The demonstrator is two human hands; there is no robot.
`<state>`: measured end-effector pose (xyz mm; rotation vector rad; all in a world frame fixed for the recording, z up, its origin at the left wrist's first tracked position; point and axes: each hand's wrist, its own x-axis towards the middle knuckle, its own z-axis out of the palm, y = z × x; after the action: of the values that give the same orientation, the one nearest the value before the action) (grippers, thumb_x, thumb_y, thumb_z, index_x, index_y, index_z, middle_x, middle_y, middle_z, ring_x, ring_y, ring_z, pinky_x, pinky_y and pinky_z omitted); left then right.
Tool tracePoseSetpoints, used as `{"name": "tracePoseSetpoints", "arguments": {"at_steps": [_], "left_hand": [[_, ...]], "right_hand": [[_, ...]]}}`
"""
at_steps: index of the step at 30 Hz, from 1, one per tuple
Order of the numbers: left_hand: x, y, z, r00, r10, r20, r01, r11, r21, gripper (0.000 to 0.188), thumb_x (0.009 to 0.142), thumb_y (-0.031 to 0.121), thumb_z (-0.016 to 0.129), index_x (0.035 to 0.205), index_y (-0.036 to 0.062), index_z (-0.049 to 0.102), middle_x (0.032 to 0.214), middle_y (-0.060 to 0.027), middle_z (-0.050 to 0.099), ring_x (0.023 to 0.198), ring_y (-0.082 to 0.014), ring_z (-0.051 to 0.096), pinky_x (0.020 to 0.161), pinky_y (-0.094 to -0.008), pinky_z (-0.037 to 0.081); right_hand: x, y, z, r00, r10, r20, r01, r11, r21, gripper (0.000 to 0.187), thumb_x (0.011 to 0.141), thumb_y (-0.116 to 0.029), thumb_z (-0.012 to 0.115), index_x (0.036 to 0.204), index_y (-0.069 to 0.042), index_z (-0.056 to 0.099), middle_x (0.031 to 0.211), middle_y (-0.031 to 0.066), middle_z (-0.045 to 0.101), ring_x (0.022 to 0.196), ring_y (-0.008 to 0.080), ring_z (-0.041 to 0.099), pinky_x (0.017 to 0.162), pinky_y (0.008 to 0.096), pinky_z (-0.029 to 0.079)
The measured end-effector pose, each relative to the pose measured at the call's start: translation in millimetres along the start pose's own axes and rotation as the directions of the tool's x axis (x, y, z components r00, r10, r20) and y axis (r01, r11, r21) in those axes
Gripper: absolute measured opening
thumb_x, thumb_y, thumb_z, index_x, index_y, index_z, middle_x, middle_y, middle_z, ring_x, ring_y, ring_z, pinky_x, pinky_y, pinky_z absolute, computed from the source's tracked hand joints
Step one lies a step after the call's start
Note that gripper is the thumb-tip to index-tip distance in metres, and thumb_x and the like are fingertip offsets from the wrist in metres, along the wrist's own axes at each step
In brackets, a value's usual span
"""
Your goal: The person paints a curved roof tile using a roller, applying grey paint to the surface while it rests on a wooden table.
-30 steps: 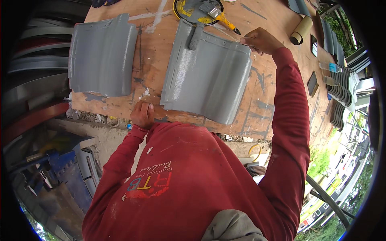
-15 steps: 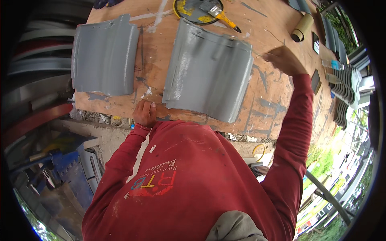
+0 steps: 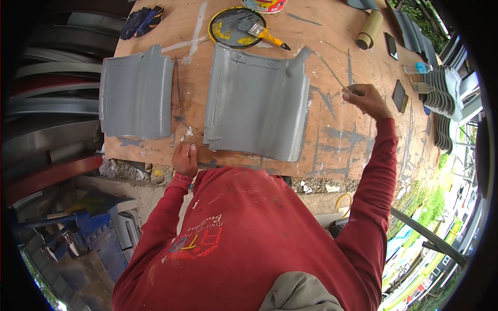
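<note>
In my right hand (image 3: 367,99), pinched by its end, is the thin wire handle of a small paint roller (image 3: 298,62). Its grey sleeve rests on the upper right corner of a curved grey roof tile (image 3: 251,103), which looks wet and shiny along its raised edges. My left hand (image 3: 185,158) has its fingers curled over the table's near edge, just below the lower left corner of that tile. A second grey roof tile (image 3: 136,96) lies to the left, apart from the first.
Beyond the tiles, a paintbrush (image 3: 264,36) lies across a paint-smeared round lid (image 3: 228,28) on the wooden table (image 3: 332,150). A paint bucket (image 3: 264,5), dark gloves (image 3: 142,22), a cardboard tube (image 3: 370,30) and a phone (image 3: 391,46) are farther off. Stacked tiles (image 3: 443,98) stand right.
My right hand has swung the roller to the tile's far right corner, and the wire handle now shows clearly. The view has shifted, bringing the bucket into sight. My left hand stays put.
</note>
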<state>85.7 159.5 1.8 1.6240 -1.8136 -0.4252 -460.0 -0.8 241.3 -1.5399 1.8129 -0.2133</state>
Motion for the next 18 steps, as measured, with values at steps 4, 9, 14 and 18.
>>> {"name": "tracePoseSetpoints", "arguments": {"at_steps": [4,9,14,18], "left_hand": [[-14.2,7.2,-3.8,0.973,-0.224,0.059,0.232,0.943,-0.237,0.033,0.107,0.03,0.052,0.105,0.0017,0.069,0.095,-0.0146,0.069,0.082,-0.034,0.067,0.071,-0.0432,0.052],[-18.3,26.2,12.1,0.566,-0.688,0.454,0.622,-0.005,-0.783,0.067,0.106,0.054,0.048,0.129,-0.0082,0.06,0.119,-0.0186,0.07,0.106,-0.0306,0.068,0.097,-0.0389,0.055],[-13.5,79.5,18.1,0.37,-0.705,0.606,0.5,-0.399,-0.769,0.074,0.104,0.056,0.052,0.139,-0.0093,0.049,0.129,-0.0248,0.062,0.121,-0.0341,0.062,0.109,-0.0445,0.05],[-17.8,84.8,20.9,0.358,-0.746,0.562,0.468,-0.378,-0.799,0.084,0.103,0.055,0.054,0.149,-0.0113,0.032,0.139,-0.0308,0.052,0.131,-0.0403,0.055,0.115,-0.05,0.045]], "right_hand": [[19.8,6.4,37.1,0.987,0.137,-0.081,-0.101,0.931,0.351,0.031,0.092,-0.034,0.076,0.097,-0.003,0.075,0.062,-0.0061,0.049,0.047,0.0049,0.041,0.044,0.0259,0.032],[90.7,11.5,79.1,0.984,0.01,-0.179,0.12,0.704,0.7,0.031,0.098,-0.026,0.068,0.117,-0.001,0.073,0.079,0.0024,0.068,0.065,0.0094,0.063,0.061,0.0248,0.05],[128.7,-0.9,98.0,0.993,0.024,-0.118,0.071,0.672,0.737,0.039,0.098,-0.026,0.071,0.122,0.004,0.069,0.095,0.0086,0.073,0.083,0.016,0.071,0.077,0.027,0.055],[138.4,-3.4,101.8,0.99,-0.007,-0.139,0.104,0.698,0.708,0.04,0.096,-0.026,0.074,0.114,0.01,0.07,0.093,0.0083,0.071,0.085,0.0172,0.071,0.077,0.0276,0.055]]}}
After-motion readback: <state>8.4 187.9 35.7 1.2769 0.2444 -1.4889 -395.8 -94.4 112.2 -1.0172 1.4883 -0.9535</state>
